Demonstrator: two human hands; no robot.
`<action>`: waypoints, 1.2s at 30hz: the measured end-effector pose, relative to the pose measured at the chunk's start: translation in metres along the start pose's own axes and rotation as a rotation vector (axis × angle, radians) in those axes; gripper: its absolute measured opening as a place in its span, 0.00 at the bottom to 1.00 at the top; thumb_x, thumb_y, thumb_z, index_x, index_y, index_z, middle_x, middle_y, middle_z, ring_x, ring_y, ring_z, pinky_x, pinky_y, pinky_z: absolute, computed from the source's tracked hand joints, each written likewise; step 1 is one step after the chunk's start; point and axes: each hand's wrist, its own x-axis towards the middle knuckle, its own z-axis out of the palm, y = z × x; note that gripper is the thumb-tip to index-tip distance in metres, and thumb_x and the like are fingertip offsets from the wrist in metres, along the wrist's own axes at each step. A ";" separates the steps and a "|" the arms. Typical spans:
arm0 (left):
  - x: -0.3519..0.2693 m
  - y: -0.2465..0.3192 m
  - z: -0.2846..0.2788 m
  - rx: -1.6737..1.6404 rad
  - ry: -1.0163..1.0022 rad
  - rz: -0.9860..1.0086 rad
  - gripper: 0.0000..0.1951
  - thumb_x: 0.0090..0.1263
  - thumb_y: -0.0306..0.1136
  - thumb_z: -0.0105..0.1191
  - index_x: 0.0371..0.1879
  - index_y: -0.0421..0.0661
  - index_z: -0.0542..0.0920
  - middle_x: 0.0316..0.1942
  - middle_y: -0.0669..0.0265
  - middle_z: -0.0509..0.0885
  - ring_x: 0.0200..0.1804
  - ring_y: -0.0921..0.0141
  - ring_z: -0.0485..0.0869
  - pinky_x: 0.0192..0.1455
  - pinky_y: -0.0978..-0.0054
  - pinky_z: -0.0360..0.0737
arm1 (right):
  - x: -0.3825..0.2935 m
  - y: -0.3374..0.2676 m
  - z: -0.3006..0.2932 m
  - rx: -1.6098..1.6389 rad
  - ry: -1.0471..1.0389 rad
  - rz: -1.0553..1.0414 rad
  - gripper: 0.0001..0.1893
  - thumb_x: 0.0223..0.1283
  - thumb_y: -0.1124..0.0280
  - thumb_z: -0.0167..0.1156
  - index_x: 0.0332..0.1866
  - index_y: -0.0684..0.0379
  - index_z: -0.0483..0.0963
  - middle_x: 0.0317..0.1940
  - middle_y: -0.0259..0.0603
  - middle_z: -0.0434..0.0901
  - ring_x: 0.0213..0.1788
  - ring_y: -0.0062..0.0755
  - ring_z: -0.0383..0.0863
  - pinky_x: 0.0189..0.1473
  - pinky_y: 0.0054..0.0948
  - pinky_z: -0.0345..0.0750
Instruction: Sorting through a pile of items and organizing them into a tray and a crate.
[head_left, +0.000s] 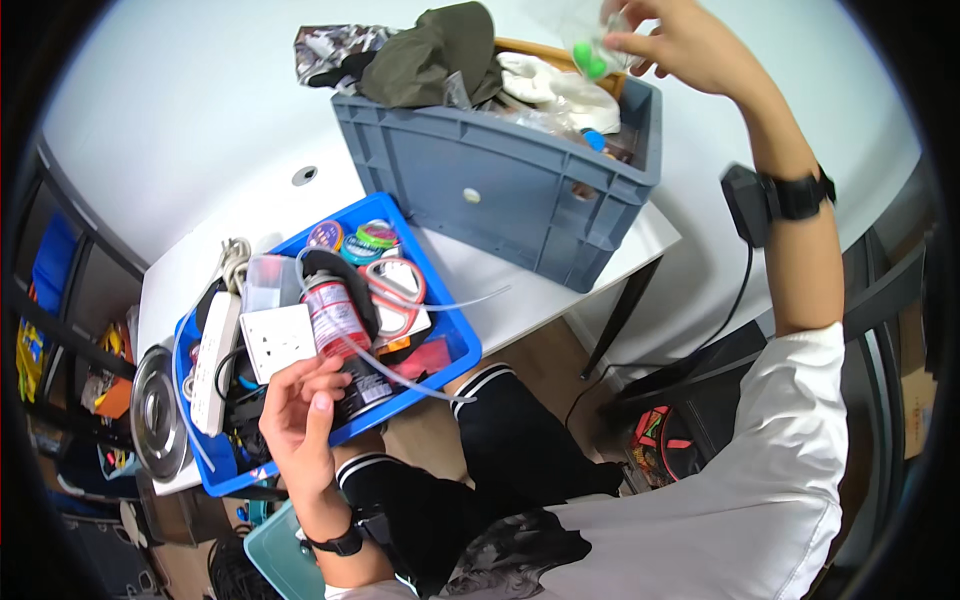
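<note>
High at the right, my right hand (694, 52) pinches a clear plastic bag with bright green pieces (590, 61) inside. The bag hangs above the right end of a grey plastic crate (510, 187). My left hand (304, 424) is at the near edge of a blue plastic tray (442, 367), palm up with loosely curled fingers and nothing visible in it. Beside its fingertips lies a red-labelled spray can (330, 304). A white socket panel (277, 341), a white power strip (216, 360), red-handled scissors (412, 281) and clear tubing (382, 367) also fill the tray.
An olive cap (435, 60) and white cloth items (592, 105) heap above the crate's rim. Both containers stand on a white table (300, 206). A round metal lid (160, 420) leans at the table's left. Below sits a teal bin (277, 551). A cable hangs from my right forearm's black device (750, 202).
</note>
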 end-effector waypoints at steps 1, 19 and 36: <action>0.000 0.000 0.000 0.004 0.012 -0.008 0.20 0.79 0.31 0.62 0.64 0.33 0.77 0.55 0.47 0.89 0.51 0.67 0.89 0.57 0.71 0.81 | 0.013 0.017 0.008 -0.081 -0.082 -0.008 0.11 0.72 0.72 0.67 0.55 0.61 0.79 0.41 0.40 0.86 0.35 0.31 0.89 0.35 0.29 0.84; 0.001 0.003 0.004 0.071 0.033 -0.034 0.19 0.78 0.32 0.63 0.60 0.33 0.77 0.49 0.49 0.90 0.45 0.67 0.88 0.54 0.70 0.82 | 0.049 0.158 0.062 -0.559 -0.336 0.039 0.17 0.54 0.63 0.79 0.35 0.68 0.83 0.35 0.50 0.87 0.38 0.53 0.87 0.44 0.43 0.83; 0.000 0.004 0.004 0.075 0.028 -0.076 0.19 0.77 0.33 0.64 0.58 0.34 0.77 0.49 0.49 0.89 0.44 0.67 0.87 0.55 0.69 0.83 | 0.048 0.148 0.077 -0.376 -0.567 0.146 0.18 0.56 0.58 0.68 0.35 0.66 0.88 0.27 0.49 0.87 0.31 0.41 0.84 0.39 0.40 0.79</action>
